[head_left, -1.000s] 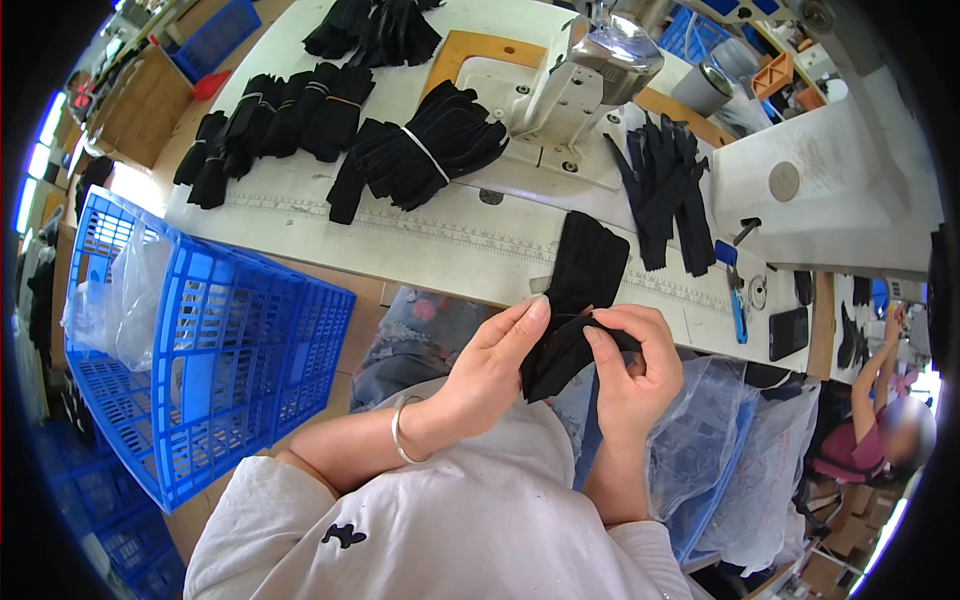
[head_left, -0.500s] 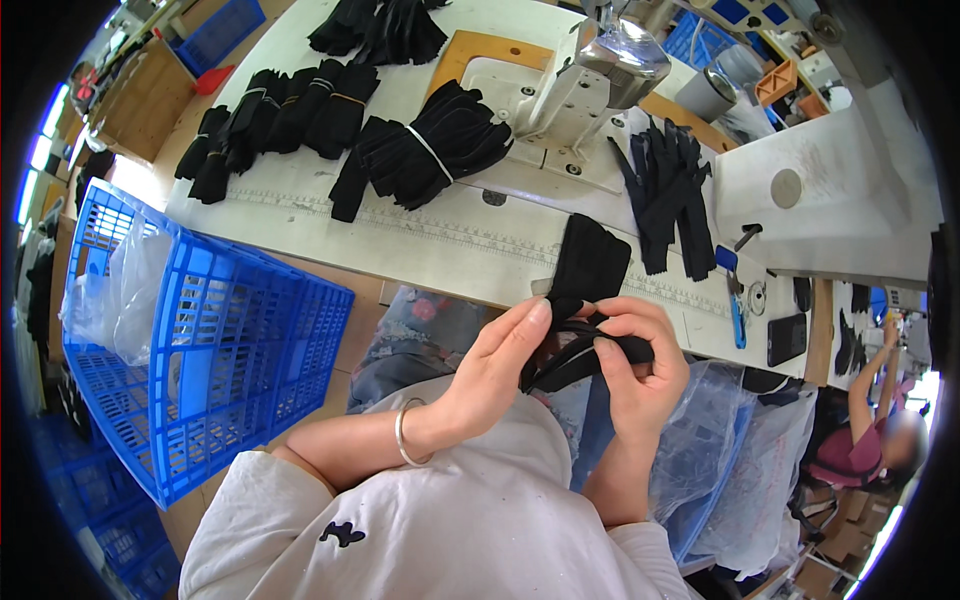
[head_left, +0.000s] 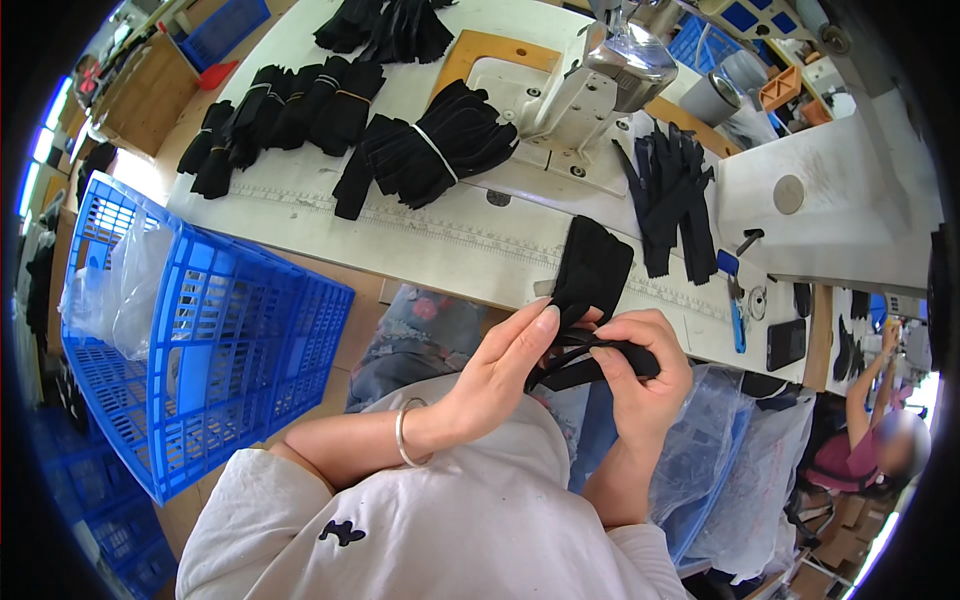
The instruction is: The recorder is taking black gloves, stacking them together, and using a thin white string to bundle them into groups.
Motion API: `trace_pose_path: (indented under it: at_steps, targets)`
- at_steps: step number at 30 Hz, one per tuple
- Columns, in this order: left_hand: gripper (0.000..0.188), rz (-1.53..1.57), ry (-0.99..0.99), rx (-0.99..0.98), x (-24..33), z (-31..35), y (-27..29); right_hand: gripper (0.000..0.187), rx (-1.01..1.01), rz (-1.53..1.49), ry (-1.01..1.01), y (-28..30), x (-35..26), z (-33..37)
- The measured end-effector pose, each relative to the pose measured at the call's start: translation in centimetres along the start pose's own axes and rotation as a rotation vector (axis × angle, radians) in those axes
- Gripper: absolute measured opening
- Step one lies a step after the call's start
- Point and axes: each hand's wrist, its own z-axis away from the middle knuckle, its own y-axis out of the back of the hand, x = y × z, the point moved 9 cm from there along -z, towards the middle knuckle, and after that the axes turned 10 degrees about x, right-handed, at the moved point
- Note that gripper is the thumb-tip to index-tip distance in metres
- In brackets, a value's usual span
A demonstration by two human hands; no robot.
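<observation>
In front of my chest, at the table's near edge, both hands are closed on a black fabric strip (head_left: 572,372) that bends into a loop. My left hand (head_left: 508,352) grips one side of it between thumb and fingers; a silver bangle circles that wrist. With thumb and bent fingers, my right hand (head_left: 645,372) pinches the loop's other side. Just beyond my fingertips, a folded black fabric piece (head_left: 594,266) lies over the table edge. Whether it joins the strip I hold is hidden by my fingers.
A white sewing machine (head_left: 800,190) stands on the worktable (head_left: 290,222). Banded black bundles (head_left: 430,150) lie left, loose black strips (head_left: 670,200) right, near blue-handled snips (head_left: 738,318) and a phone (head_left: 786,344). A blue crate (head_left: 230,340) stands at left. Another person (head_left: 860,440) works far right.
My fingers have shifted slightly on the strip, and the loop between my hands looks narrower. The view has moved a little; the things on the table stay put.
</observation>
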Motion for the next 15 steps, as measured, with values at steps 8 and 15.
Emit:
trace_pose_path:
  at_steps: [8,15]
  targets:
    - [0.04,-0.292,-0.172,0.011,-0.1,0.1,0.7,0.017,0.031,-0.055,-0.037,-0.2,-0.1,-0.2]
    - [0.041,-0.447,-0.157,0.029,-0.8,0.3,1.1,0.019,0.022,0.062,-0.068,-0.4,0.0,-0.3]
